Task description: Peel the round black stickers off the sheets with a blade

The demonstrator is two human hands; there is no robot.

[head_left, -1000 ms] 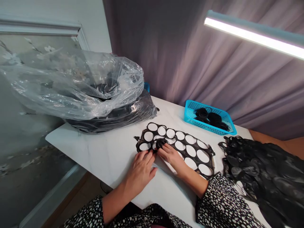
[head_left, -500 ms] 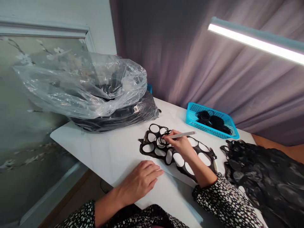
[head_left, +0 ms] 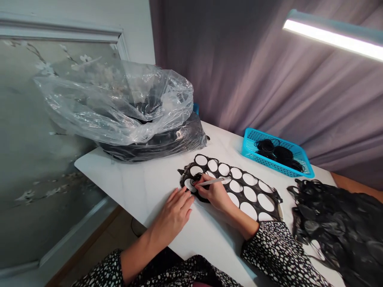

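Note:
A thin black sheet (head_left: 243,204) with rows of round holes lies on the white table, and white shows through the holes. My right hand (head_left: 216,193) pinches a slim pale pen-like tool (head_left: 213,181) over the sheet's left end. A small dark tangle of strips or cord (head_left: 198,176) sits by its fingertips; whether the fingers also hold it, I cannot tell. My left hand (head_left: 177,209) rests palm down with its fingers stretched out, the fingertips at the sheet's near left edge.
A blue basket (head_left: 308,169) with black cord bundles (head_left: 279,152) stands at the table's back. To the right lies a heap of black perforated material (head_left: 341,223). A large clear plastic bag (head_left: 119,119) with dark contents fills the back left. A lit tube lamp (head_left: 335,38) hangs above.
My right hand has moved with the tool toward the sheet's near left end. My left hand has come forward to the sheet's edge. The scene has shifted slightly right in view.

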